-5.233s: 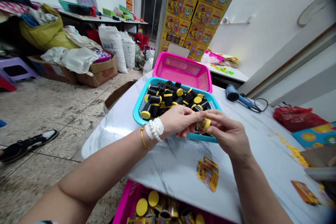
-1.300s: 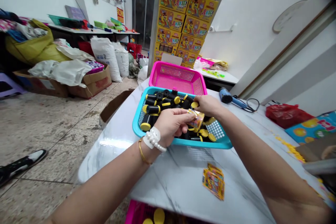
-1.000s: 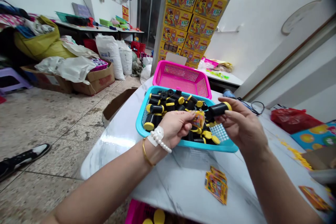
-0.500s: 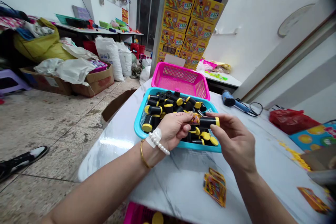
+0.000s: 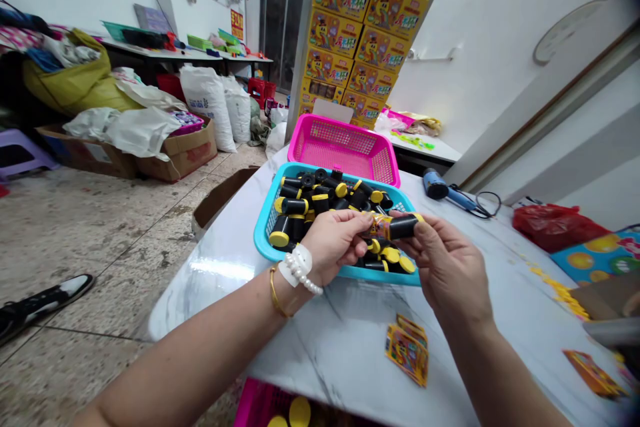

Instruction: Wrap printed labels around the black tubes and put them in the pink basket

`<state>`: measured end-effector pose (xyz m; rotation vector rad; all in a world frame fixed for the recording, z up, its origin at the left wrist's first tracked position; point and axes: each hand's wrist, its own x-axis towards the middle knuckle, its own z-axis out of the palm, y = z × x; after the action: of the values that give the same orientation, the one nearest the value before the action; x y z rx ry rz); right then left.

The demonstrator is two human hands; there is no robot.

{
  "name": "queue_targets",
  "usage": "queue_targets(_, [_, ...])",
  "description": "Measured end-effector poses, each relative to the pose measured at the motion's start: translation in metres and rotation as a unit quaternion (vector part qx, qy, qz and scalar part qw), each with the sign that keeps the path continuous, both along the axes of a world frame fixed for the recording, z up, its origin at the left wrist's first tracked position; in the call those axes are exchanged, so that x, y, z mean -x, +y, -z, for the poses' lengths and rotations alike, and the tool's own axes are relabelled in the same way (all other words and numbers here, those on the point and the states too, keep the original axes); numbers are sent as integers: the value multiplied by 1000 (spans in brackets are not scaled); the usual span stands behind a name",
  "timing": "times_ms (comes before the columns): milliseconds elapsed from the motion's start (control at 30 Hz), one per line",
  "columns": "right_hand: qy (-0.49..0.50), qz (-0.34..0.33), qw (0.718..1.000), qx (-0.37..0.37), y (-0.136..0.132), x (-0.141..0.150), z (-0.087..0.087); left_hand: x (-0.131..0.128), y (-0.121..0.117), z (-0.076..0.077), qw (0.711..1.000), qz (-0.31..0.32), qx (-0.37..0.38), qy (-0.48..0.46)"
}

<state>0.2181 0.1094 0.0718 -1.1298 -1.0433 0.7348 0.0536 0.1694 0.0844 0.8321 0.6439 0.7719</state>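
Shifted toward nine o'clock, black canister is meeting printed sleeve.
Left hand is pinching flimsy-looking sleeve; right hand is holding likely light, stiff canister near its cap.

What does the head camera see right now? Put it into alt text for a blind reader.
The left hand holds a printed yellow wrapper at the end of a black tube in the right hand, over a blue basket of black tubes with yellow caps on a white table. A pink basket stands behind it.
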Motion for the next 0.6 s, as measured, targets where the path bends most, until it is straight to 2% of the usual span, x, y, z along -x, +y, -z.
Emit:
queue_targets(167, [8,9,999,-32,0,6,8,2,0,-1,1000,14,-11,1])
queue_targets(367, [-111,88,987,-73,-2,9,8,2,2,1,999,31,2,-14])
queue_targets(500, [-119,52,989,-66,-5,8,5,3,5,4,997,25,28,-64])
queue_targets(600, [-128,65,986,-87,-7,7,3,3,4,3,997,35,25,-65])
